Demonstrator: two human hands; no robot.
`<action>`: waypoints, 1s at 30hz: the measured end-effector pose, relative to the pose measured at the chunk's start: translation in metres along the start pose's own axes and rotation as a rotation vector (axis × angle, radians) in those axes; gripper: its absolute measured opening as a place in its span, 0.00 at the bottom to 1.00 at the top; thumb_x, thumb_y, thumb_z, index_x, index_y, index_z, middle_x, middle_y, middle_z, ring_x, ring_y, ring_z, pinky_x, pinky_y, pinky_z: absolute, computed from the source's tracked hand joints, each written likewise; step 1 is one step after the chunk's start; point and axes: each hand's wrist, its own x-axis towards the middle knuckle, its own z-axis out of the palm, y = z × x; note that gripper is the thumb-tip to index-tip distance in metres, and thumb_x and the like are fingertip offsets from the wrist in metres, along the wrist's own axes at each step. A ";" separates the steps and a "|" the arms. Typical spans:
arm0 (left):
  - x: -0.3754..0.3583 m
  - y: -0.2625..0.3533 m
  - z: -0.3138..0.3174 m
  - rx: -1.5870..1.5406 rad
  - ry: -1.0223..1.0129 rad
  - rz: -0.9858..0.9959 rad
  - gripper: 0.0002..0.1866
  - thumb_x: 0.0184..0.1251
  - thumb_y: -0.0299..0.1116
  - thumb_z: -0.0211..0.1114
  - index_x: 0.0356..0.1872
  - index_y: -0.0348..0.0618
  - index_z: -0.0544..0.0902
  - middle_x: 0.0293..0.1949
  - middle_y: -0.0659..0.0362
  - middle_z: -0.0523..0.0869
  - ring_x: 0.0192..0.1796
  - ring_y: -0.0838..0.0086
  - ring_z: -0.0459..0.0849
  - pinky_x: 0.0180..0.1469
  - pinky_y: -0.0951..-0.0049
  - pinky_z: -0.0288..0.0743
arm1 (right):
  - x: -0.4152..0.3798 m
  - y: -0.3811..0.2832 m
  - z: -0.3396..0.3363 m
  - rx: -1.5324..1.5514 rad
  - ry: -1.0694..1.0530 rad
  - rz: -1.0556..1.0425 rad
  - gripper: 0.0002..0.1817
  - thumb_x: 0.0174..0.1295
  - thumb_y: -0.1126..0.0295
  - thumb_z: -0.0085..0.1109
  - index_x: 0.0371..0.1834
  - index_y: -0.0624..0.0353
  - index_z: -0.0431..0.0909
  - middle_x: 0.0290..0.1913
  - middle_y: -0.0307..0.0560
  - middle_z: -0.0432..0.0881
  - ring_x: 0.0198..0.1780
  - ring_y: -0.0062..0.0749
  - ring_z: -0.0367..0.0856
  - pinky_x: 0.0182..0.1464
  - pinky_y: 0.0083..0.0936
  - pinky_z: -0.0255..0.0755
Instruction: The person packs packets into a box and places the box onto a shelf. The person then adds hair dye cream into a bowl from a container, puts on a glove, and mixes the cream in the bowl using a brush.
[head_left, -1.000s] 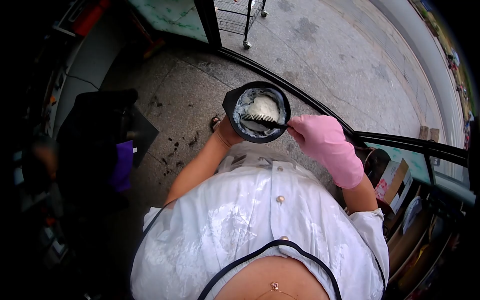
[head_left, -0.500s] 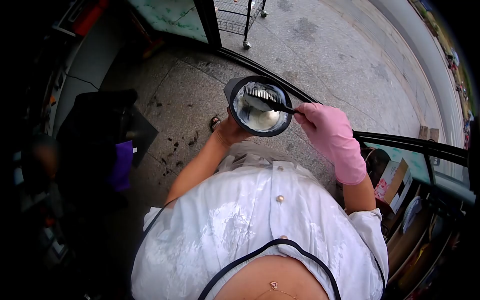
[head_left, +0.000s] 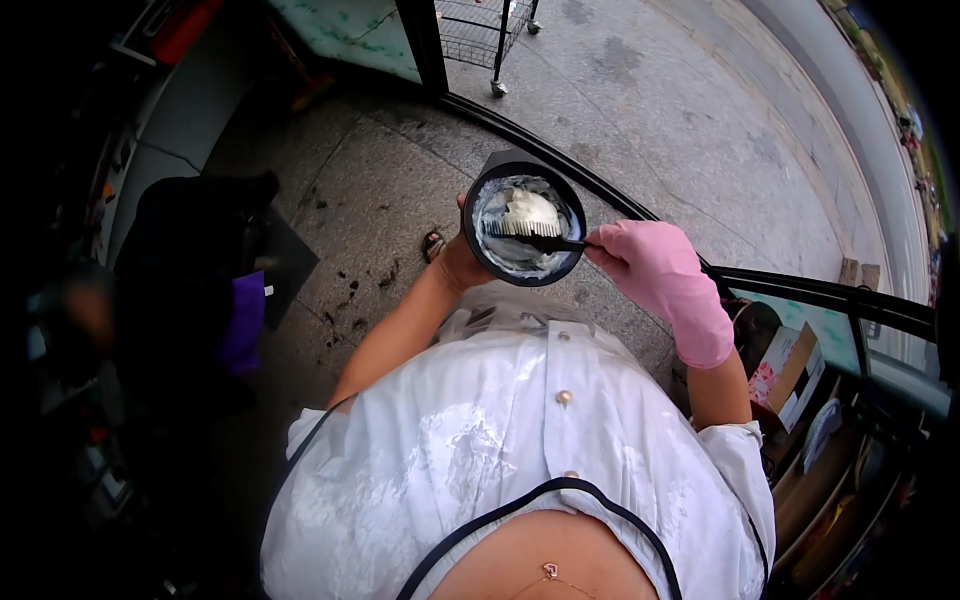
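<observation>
In front of my chest I hold up a black mixing bowl [head_left: 575, 262] with a handle tab at its upper left. My bare left hand [head_left: 466, 258] grips it from the left side and below, its fingers partly hidden by the bowl. White cream [head_left: 530, 208] coats the inside and is heaped toward the far side. My right hand [head_left: 645, 262], in a pink glove, pinches the handle of a black tint brush with comb teeth [head_left: 555, 243]. The toothed head lies across the bowl, against the cream.
A dark door track [head_left: 600, 185] crosses the stone floor ahead. Beyond it stands a wheeled wire rack [head_left: 490, 45]. An open cardboard box [head_left: 790, 365] sits on shelving at right. At left are a dark-clothed person [head_left: 185, 270] and a purple cloth [head_left: 245, 320]. Dark clippings dot the floor.
The brush head has moved down toward me within the bowl, and the heaped cream now shows beyond it. The bowl has shifted slightly lower and its tilt has changed.
</observation>
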 end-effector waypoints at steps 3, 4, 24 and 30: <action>-0.003 -0.005 -0.007 0.552 -0.024 0.198 0.52 0.45 0.74 0.52 0.66 0.46 0.58 0.62 0.55 0.68 0.63 0.66 0.68 0.66 0.58 0.61 | 0.005 0.005 0.011 0.071 0.225 -0.020 0.06 0.56 0.69 0.58 0.34 0.57 0.79 0.27 0.48 0.79 0.29 0.43 0.78 0.31 0.30 0.71; -0.004 -0.006 -0.009 0.679 -0.019 0.253 0.52 0.46 0.75 0.51 0.66 0.46 0.58 0.63 0.54 0.67 0.64 0.65 0.67 0.66 0.58 0.61 | 0.004 0.004 0.012 0.144 0.335 0.001 0.06 0.57 0.66 0.57 0.33 0.55 0.79 0.27 0.47 0.79 0.30 0.44 0.79 0.32 0.32 0.72; -0.008 -0.004 -0.020 0.822 0.030 0.261 0.27 0.68 0.46 0.51 0.62 0.41 0.63 0.60 0.52 0.71 0.60 0.63 0.72 0.63 0.60 0.65 | 0.008 -0.002 0.008 -0.064 0.202 -0.043 0.05 0.56 0.68 0.59 0.32 0.56 0.77 0.28 0.44 0.78 0.31 0.42 0.79 0.30 0.32 0.72; -0.013 0.002 -0.013 0.918 0.131 0.146 0.29 0.70 0.51 0.46 0.64 0.41 0.62 0.61 0.53 0.70 0.61 0.65 0.71 0.64 0.62 0.64 | -0.012 0.004 -0.014 0.108 0.018 0.033 0.06 0.55 0.69 0.59 0.33 0.58 0.79 0.26 0.46 0.79 0.30 0.42 0.79 0.31 0.30 0.72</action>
